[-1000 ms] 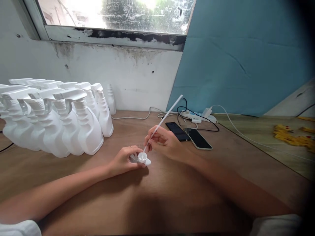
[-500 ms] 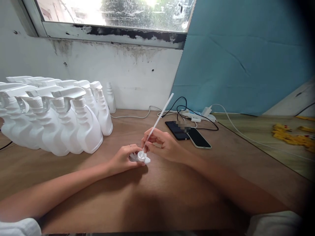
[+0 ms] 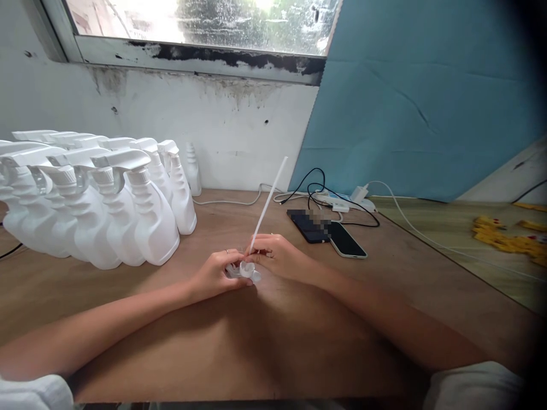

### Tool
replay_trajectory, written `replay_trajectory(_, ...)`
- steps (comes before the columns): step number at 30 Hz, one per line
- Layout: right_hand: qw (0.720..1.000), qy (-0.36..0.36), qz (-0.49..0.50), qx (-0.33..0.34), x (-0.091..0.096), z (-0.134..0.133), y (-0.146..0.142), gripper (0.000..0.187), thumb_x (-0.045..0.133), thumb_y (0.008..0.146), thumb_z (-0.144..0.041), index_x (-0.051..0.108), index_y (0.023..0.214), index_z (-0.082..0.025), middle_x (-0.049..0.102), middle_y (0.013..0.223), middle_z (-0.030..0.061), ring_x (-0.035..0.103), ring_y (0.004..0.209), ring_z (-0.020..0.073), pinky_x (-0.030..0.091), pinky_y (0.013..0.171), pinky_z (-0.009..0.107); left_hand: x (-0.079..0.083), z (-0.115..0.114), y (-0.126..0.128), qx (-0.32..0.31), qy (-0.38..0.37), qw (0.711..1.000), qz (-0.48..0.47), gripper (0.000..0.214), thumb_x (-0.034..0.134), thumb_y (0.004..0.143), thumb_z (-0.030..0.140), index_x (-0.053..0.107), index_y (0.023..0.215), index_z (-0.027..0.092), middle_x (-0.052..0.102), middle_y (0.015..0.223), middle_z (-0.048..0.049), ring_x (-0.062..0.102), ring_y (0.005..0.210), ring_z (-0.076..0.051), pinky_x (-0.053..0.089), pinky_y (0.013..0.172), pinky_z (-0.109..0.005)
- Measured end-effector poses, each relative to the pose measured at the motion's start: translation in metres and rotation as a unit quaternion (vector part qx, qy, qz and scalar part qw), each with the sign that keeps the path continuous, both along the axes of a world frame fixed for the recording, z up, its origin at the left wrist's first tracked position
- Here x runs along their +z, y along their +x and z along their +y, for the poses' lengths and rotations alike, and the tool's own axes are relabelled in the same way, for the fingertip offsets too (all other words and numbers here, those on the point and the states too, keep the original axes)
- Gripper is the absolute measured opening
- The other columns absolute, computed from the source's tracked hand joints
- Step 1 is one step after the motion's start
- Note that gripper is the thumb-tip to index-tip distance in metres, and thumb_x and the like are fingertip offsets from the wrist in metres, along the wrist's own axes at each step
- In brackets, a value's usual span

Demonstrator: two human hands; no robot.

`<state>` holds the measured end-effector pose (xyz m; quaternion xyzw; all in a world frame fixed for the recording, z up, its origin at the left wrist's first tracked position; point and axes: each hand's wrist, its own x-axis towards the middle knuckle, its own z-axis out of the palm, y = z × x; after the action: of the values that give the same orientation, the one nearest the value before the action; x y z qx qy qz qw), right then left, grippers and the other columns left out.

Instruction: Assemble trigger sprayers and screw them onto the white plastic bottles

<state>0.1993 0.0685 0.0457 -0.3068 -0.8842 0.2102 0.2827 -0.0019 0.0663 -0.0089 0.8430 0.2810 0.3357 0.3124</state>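
Observation:
Low over the table, my left hand point(image 3: 220, 271) is closed around a white trigger spray head point(image 3: 247, 269), whose round cap faces up. Between the fingers of my right hand point(image 3: 276, 253) is a thin white plastic tube point(image 3: 269, 202), which leans up and to the right. The tube's lower end is at the spray head, but fingers hide just where it meets the cap. Both hands nearly touch there. At the left stand several white spray bottles point(image 3: 156, 222) in rows, with trigger heads on them.
Two phones point(image 3: 347, 239) lie right of my hands, beside tangled cables point(image 3: 320, 188) and a white power strip point(image 3: 363, 202). A smaller white bottle point(image 3: 193, 171) stands against the wall. Yellow things point(image 3: 508, 236) lie beyond the table's right edge.
My right hand has slid down along the tube toward the spray head. The tube's upper end has shifted left and stands a little steeper. My left hand has stayed in place.

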Motion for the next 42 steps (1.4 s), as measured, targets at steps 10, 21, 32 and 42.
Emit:
replay_trajectory(10, 0.998, 0.034, 0.029, 0.053, -0.011, -0.008, -0.004, 0.021, 0.049, 0.089, -0.012, 0.059, 0.072, -0.014, 0.055, 0.073, 0.0013, 0.049, 0.067, 0.0092, 0.038, 0.062, 0.020, 0.000, -0.001, 0.000, -0.010, 0.012, 1.000, 0.004, 0.023, 0.071, 0.078, 0.035, 0.064, 0.086, 0.015, 0.058, 0.079, -0.0003, 0.051, 0.071, -0.011, 0.038, 0.064, -0.020)
replay_trajectory(21, 0.971, -0.212, 0.081, -0.076, -0.027, 0.004, 0.014, 0.037, 0.051, 0.085, -0.047, 0.056, 0.073, -0.012, 0.052, 0.067, -0.0004, 0.044, 0.061, 0.0083, 0.035, 0.057, 0.020, 0.013, 0.013, 0.014, 0.117, -0.078, 0.980, -0.142, 0.026, 0.054, 0.088, 0.038, 0.058, 0.104, 0.018, 0.062, 0.091, -0.0051, 0.060, 0.077, -0.015, 0.048, 0.062, -0.023)
replay_trajectory(32, 0.957, -0.257, -0.045, -0.125, -0.041, 0.002, 0.039, 0.041, 0.051, 0.086, -0.046, 0.062, 0.068, -0.011, 0.049, 0.054, -0.0018, 0.039, 0.046, 0.0065, 0.024, 0.044, 0.020, 0.107, 0.225, 0.063, 0.533, 0.006, 0.828, -0.172, 0.029, 0.060, 0.078, 0.015, 0.050, 0.105, 0.018, 0.036, 0.134, -0.0162, 0.041, 0.125, -0.030, 0.042, 0.098, -0.043)
replay_trajectory(42, 0.997, 0.008, -0.070, -0.025, -0.030, -0.013, 0.060, 0.042, 0.042, 0.087, -0.009, 0.054, 0.126, -0.021, 0.052, 0.126, 0.0106, 0.058, 0.083, 0.0111, 0.048, 0.071, 0.023, 0.080, 0.264, 0.024, 0.651, 0.009, 0.758, -0.019, 0.045, 0.062, 0.071, 0.007, 0.057, 0.113, 0.022, 0.015, 0.154, -0.0082, 0.017, 0.141, -0.034, 0.022, 0.112, -0.053)
